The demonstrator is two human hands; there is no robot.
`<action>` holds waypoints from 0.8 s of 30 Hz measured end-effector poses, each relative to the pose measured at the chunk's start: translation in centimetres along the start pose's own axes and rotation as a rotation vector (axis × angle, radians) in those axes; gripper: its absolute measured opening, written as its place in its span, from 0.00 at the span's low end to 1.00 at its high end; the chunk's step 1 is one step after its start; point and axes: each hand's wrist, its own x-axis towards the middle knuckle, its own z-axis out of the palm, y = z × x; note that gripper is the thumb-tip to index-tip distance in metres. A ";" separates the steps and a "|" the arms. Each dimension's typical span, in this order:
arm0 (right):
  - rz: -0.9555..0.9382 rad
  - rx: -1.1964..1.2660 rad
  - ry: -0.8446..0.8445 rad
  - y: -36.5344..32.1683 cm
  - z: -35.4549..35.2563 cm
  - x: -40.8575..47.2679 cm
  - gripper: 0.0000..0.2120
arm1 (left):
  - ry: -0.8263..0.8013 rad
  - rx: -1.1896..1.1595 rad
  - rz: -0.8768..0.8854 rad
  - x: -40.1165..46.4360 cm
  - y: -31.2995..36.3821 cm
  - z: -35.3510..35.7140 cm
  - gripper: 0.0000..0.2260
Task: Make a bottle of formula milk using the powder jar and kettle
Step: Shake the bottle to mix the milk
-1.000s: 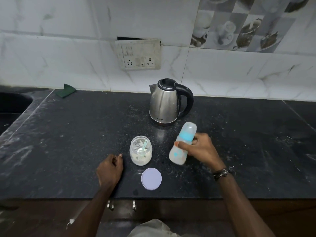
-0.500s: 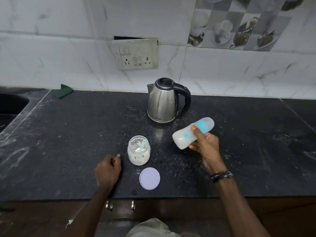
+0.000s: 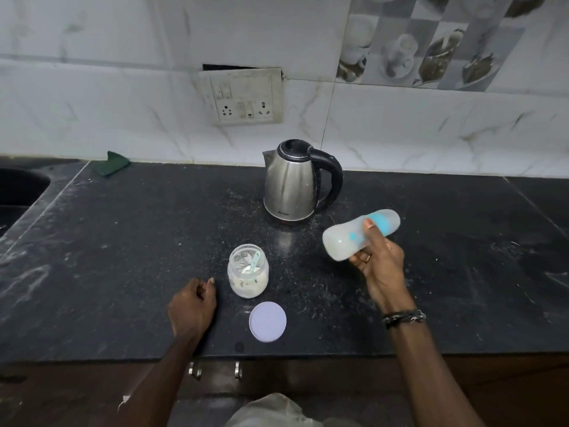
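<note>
My right hand (image 3: 380, 266) grips a capped baby bottle (image 3: 345, 240) with blue markings, held almost on its side above the counter, cap end to the right. Whitish liquid shows inside it. The steel kettle (image 3: 289, 183) with a black handle stands behind, lid shut. An open glass powder jar (image 3: 248, 272) with a pale green scoop inside sits at centre. Its lilac lid (image 3: 267, 322) lies flat in front of it. My left hand (image 3: 192, 305) rests loosely curled on the counter, just left of the jar, holding nothing.
The black stone counter (image 3: 123, 257) is dusted with spilled powder. A green cloth (image 3: 112, 163) lies at the back left, beside a sink (image 3: 18, 186). A wall socket panel (image 3: 243, 100) is above the kettle. Drawer handles (image 3: 215, 369) sit below the counter's edge.
My right hand lifted the bottle off the counter and tipped it from near upright to almost horizontal, moving right. My left hand stayed put.
</note>
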 end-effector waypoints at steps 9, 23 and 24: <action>0.011 -0.062 -0.021 -0.2 0.7 -0.3 0.10 | -0.008 0.004 -0.006 0.0 -0.1 0.0 0.16; -0.018 -0.017 -0.027 -0.4 1.0 -0.6 0.10 | -0.003 -0.002 0.005 0.1 0.0 0.1 0.15; -0.022 0.036 0.009 -0.2 0.7 -0.2 0.13 | -0.006 -0.004 0.001 0.0 0.0 0.1 0.15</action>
